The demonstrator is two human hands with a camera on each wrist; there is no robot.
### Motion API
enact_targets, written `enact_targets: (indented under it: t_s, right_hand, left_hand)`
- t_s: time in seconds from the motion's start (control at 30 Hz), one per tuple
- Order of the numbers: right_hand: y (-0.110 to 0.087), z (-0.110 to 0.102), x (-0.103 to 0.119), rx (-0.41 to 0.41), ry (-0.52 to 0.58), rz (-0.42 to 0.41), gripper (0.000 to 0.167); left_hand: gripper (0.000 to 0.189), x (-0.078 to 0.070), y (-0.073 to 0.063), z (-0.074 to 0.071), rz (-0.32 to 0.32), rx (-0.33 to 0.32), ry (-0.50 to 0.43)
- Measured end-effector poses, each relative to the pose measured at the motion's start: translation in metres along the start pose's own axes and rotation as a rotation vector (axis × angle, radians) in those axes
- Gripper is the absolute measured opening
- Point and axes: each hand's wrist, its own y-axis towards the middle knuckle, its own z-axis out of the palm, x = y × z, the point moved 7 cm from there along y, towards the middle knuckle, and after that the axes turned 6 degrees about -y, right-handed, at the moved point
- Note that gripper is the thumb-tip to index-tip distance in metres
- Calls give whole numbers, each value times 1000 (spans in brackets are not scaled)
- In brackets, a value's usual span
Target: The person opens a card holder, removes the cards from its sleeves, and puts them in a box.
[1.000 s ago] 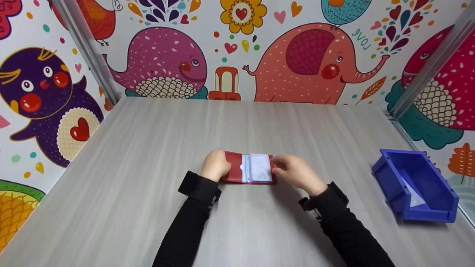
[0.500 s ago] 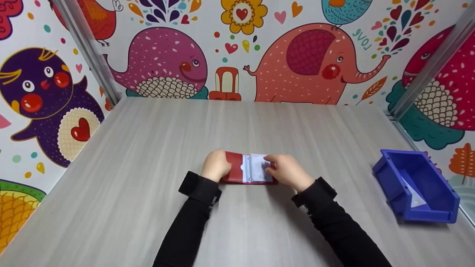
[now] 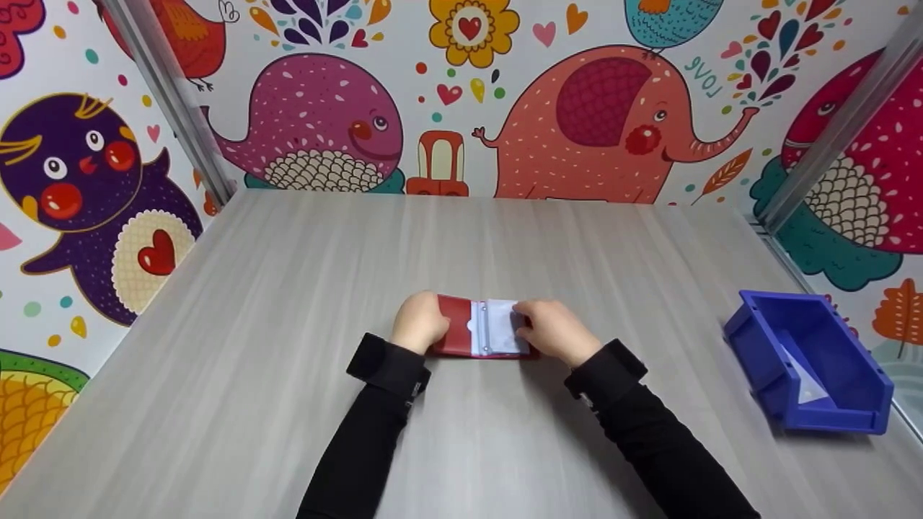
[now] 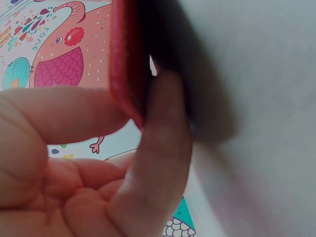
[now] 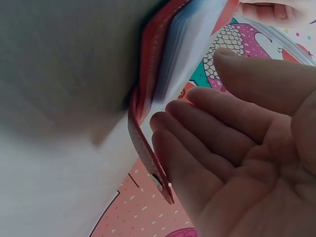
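A red card holder (image 3: 454,328) lies spread wide on the table, with a stack of clear plastic sleeves (image 3: 507,328) on its right half. My left hand (image 3: 418,321) grips the left cover at its edge; thumb and finger pinch the red cover (image 4: 123,59) in the left wrist view. At the right half, my right hand (image 3: 557,330) has its fingertips over the sleeves' right edge. The right wrist view shows those fingers loosely bent, with nothing pinched between them and the thumb. Close to them hangs a red strap (image 5: 148,153) with a metal snap.
To the right stands a blue plastic bin (image 3: 829,420) with a whitish flat piece (image 3: 806,382) inside. Patterned panels (image 3: 447,94) wall in the grey wooden table (image 3: 346,245) at the back and both sides.
My right hand has shifted left from the card holder's right edge to over the sleeves, then stayed nearly still. The left hand and card holder have kept their place.
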Motion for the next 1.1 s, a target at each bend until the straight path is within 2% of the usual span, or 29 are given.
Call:
enact_targets:
  t_s: [0.37, 0.6, 0.83, 1.1]
  right_hand:
    - [-1, 5, 3, 5, -41, -63, 15]
    - [-2, 7, 2, 12, -49, -66, 20]
    - [-5, 6, 7, -12, -101, -135, 17]
    - [-5, 8, 9, -6, -103, -135, 22]
  left_hand:
    - [31, 0, 1, 0, 2, 0, 7]
    - [30, -1, 0, -1, 9, -2, 8]
    - [30, -1, -1, -1, 21, -16, -9]
    - [30, 0, -1, -1, 2, -13, -17]
